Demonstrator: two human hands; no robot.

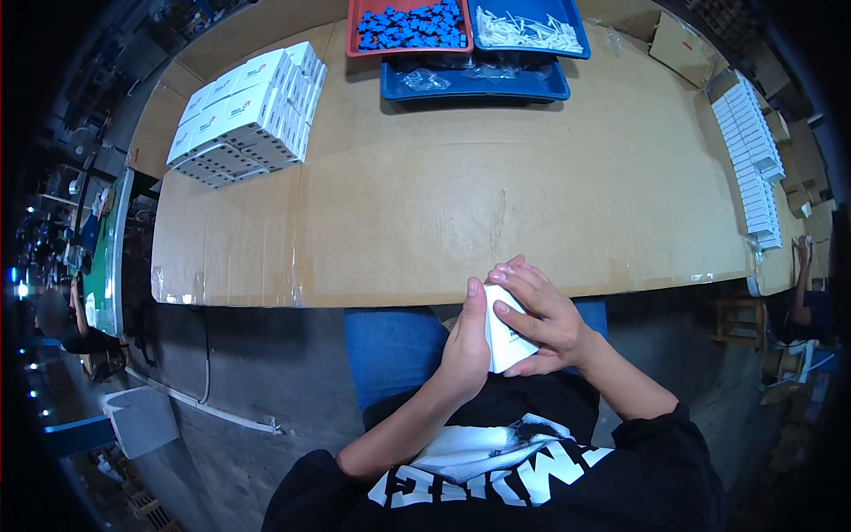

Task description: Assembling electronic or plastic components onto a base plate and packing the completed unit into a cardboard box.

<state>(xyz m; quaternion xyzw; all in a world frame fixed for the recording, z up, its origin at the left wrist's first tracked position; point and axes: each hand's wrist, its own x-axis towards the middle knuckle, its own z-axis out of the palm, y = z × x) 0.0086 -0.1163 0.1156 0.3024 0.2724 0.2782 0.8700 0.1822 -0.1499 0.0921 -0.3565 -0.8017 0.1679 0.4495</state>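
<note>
Black shirt (pixel 651 470), white box (pixel 503 348), flat-faced, dark-printed

A factory-style assembly workshop: a cardboard-covered workbench (pixel 496 195) has a red tray (pixel 408 51) of small blue parts (pixel 412 27) at twelve o'clock and stacked white boxes (pixel 253 111) at ten; a green-topped bench (pixel 112 257) stands at nine, with co-workers (pixel 84 339) at nine and three.

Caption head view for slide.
Left hand and right hand hold a white item before a cardboard-covered table with a red tray of blue parts.
</note>
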